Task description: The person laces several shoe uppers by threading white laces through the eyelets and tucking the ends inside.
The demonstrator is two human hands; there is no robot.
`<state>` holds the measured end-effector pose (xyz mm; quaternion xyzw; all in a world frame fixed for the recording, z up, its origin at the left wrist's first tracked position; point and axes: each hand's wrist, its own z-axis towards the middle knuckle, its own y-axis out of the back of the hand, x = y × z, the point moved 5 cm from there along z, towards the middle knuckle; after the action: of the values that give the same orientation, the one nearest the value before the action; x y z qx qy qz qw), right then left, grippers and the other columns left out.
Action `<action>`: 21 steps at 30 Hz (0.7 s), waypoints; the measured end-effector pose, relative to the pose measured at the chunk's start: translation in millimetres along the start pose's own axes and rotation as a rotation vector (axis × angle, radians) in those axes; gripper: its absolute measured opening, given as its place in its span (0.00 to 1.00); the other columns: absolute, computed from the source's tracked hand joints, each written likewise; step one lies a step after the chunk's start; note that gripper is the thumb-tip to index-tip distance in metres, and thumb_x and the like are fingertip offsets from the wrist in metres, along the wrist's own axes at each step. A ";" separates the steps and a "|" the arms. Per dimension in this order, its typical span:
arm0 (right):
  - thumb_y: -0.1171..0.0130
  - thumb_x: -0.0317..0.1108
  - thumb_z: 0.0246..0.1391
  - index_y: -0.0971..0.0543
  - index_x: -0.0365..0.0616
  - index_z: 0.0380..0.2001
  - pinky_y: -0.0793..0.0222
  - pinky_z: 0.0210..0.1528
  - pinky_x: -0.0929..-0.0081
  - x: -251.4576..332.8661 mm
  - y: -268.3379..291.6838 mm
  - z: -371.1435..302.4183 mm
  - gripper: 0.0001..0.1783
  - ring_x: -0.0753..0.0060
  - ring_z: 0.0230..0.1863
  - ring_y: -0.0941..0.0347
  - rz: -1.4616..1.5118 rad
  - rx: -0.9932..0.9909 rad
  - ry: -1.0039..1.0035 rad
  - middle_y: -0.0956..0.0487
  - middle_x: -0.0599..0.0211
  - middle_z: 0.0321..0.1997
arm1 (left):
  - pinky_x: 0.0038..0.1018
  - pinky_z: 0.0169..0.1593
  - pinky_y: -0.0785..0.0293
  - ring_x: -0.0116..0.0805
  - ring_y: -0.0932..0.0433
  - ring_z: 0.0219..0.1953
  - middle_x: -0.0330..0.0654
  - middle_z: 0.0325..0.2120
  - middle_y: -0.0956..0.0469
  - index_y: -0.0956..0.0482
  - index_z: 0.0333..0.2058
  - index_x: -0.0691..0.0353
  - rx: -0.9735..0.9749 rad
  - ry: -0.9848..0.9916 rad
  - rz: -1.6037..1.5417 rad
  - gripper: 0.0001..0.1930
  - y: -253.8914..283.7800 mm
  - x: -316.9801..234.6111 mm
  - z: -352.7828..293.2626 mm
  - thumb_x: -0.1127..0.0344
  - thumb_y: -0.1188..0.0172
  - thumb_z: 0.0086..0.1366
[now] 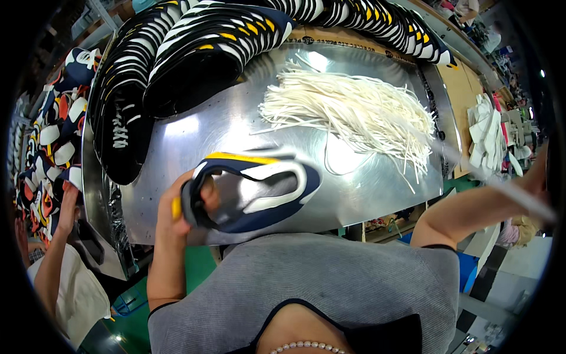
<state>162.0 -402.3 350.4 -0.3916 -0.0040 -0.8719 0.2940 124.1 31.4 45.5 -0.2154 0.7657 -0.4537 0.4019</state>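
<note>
My left hand (pixel 184 203) is closed round the heel end of a navy, white and yellow shoe upper (pixel 259 221). The upper is held up over the near part of the metal tabletop, its opening facing up and its toe pointing right. Far out at the right rim is my right hand (pixel 540 177), blurred and partly cut off by the dark edge. A white shoelace (pixel 501 187), smeared by motion, stretches through the air from the lace pile to that hand. The loose pile of white shoelaces (pixel 348 106) lies on the tabletop beyond the upper.
Nested rows of shoe uppers (pixel 212 56) line the left and far sides of the metal tabletop (pixel 183 141). Cardboard (pixel 457 94) borders the right side. At the left, a co-worker's hand (pixel 69 206) is beside a heap of coloured shoe parts (pixel 59 135).
</note>
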 end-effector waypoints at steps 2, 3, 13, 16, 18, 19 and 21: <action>0.40 0.37 0.62 0.21 0.42 0.38 0.41 0.22 0.86 -31.1 0.3 -50.1 0.10 0.86 0.21 0.36 -0.218 -0.257 -0.216 0.20 0.72 0.29 | 0.32 0.35 0.27 0.39 0.25 0.32 0.48 0.30 0.23 0.24 0.41 0.70 -0.140 0.024 -0.020 0.17 33.4 -0.1 -4.4 0.60 0.54 0.73; 0.40 0.37 0.61 0.21 0.42 0.38 0.42 0.22 0.86 -57.9 -2.4 -78.5 0.10 0.87 0.22 0.37 -0.302 -0.373 -0.381 0.20 0.73 0.29 | 0.35 0.47 0.22 0.45 0.21 0.41 0.53 0.38 0.21 0.23 0.45 0.70 -0.441 0.037 -0.110 0.15 45.2 -1.2 -12.8 0.63 0.52 0.72; 0.40 0.35 0.62 0.22 0.41 0.38 0.52 0.19 0.88 -314.5 -107.8 -200.7 0.08 0.93 0.18 0.45 -0.081 -0.434 -0.977 0.21 0.74 0.28 | 0.36 0.47 0.25 0.48 0.20 0.43 0.52 0.42 0.20 0.22 0.46 0.65 -0.280 -0.517 2.421 0.12 -69.3 -1.8 -27.7 0.66 0.41 0.67; 0.41 0.34 0.62 0.22 0.41 0.38 0.52 0.19 0.88 -330.8 -106.0 -198.4 0.08 0.93 0.17 0.45 -0.052 -0.400 -1.030 0.21 0.75 0.28 | 0.32 0.45 0.24 0.42 0.20 0.39 0.48 0.39 0.18 0.22 0.47 0.64 -0.472 0.370 1.959 0.21 -35.1 -1.7 22.7 0.50 0.46 0.72; 0.42 0.35 0.63 0.21 0.41 0.37 0.48 0.22 0.88 -335.4 -105.6 -197.8 0.08 0.92 0.19 0.41 -0.070 -0.389 -1.002 0.20 0.76 0.27 | 0.31 0.46 0.24 0.39 0.20 0.39 0.44 0.38 0.18 0.23 0.50 0.64 -0.531 0.615 1.134 0.27 -11.8 11.1 43.3 0.42 0.51 0.73; 0.42 0.34 0.63 0.21 0.41 0.37 0.44 0.24 0.88 -335.8 -103.7 -195.6 0.08 0.91 0.22 0.37 -0.079 -0.387 -0.997 0.20 0.76 0.27 | 0.30 0.50 0.25 0.37 0.21 0.43 0.44 0.41 0.18 0.25 0.53 0.65 -0.470 0.615 1.061 0.31 0.0 16.7 54.8 0.40 0.54 0.73; 0.41 0.33 0.62 0.20 0.40 0.36 0.36 0.30 0.87 -338.1 -100.3 -196.7 0.07 0.89 0.27 0.29 -0.102 -0.409 -0.951 0.19 0.74 0.26 | 0.28 0.63 0.33 0.36 0.26 0.55 0.47 0.49 0.23 0.32 0.59 0.70 -0.373 0.430 0.774 0.34 5.0 31.3 70.8 0.41 0.53 0.73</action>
<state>152.4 -193.7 4.7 -0.7933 0.0142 -0.5937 0.1341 163.4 -24.8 9.2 0.1158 0.9237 -0.1600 0.3282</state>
